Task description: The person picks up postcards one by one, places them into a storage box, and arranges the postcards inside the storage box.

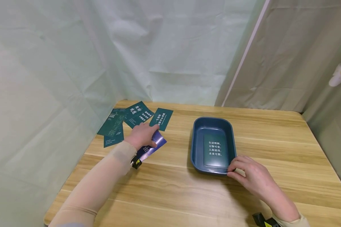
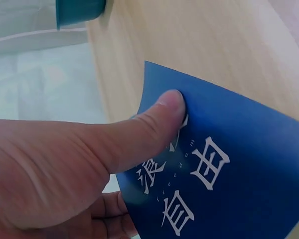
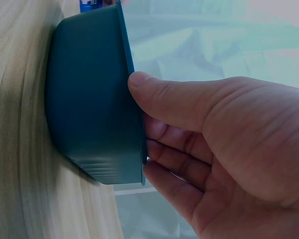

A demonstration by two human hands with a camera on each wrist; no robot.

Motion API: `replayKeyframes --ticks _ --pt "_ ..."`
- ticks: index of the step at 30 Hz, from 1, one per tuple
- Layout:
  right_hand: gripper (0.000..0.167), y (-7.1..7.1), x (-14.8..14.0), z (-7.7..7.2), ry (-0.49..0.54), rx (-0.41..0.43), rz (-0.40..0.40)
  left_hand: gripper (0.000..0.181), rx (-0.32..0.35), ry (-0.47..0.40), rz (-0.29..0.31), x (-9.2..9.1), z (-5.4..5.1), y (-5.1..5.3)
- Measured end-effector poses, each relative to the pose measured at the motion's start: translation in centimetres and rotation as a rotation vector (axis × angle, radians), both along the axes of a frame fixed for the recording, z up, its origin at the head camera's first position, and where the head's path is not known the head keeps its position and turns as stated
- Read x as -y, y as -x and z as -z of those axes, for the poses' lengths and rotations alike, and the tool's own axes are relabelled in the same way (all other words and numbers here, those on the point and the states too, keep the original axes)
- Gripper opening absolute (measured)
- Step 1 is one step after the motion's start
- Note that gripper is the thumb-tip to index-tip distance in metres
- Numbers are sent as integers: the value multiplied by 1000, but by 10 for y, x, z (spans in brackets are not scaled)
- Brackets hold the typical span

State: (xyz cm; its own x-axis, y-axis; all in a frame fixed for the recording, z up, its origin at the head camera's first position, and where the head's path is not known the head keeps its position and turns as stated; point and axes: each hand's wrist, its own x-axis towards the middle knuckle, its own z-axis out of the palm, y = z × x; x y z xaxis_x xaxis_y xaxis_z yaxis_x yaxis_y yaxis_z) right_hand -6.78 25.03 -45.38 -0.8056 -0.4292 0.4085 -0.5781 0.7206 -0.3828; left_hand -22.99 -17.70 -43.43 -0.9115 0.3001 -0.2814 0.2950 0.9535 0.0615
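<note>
Left hand (image 1: 141, 135): pinching blue card (image 2: 239, 144), thumb across printed face. Right hand (image 1: 253, 176): gripping rim of tray (image 3: 92, 94) at near corner. Green card (image 1: 215, 148) inside tray, just beyond right hand. Loose cards (image 1: 137, 114), some overlapping, on table (image 1: 170, 195) beyond left hand.

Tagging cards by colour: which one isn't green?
The blue-purple card pinched in the left hand; the card in the tray and the loose cards on the table are dark green.

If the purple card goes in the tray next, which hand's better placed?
Left, likely: the left hand pinches the purple card; the right hand grips the tray by its near right corner, so seems better suited to steadying it.
</note>
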Motion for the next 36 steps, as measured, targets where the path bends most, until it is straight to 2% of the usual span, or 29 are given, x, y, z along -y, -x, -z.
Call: replayKeyframes --ticks 7,18,24,31,36 --pt "29 0 0 0 4 -5 -1 73 -28 16 16 0 -7 2" --pt "31 0 0 -1 2 -11 -2 42 -136 71 52 -4 -27 -8" --pt "29 0 0 0 1 -10 -4 35 -133 76 38 -4 -34 -10" --pt "30 0 0 0 -2 -13 1 38 -98 35 21 -7 -36 -12" --pt "30 0 0 0 -3 -15 -1 39 -97 8 20 -9 -38 -14"
